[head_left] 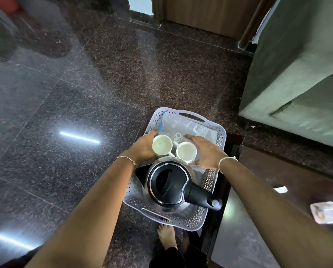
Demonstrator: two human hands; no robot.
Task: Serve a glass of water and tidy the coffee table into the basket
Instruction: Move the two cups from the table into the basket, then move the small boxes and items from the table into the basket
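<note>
White basket (215, 132) on a dark bench (233, 144), kettle (169, 185) at its near end, two white mugs (161, 145) side by side beyond it over a plastic bag (192, 126), left hand (142, 146) cupping the left mug, right hand (206, 151) against the right mug (186, 151), fingers of both loosely curled, full grip unclear.

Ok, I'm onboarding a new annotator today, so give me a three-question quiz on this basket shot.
1. True or false: the electric kettle stands inside the white plastic basket.
2. How many white mugs are in the basket?
3. Which hand is beside which mug: A) left hand by the left mug, right hand by the right mug; B) both hands on the kettle handle; C) both hands on one mug?

Key: 1 true; 2 two; 3 A.
</note>
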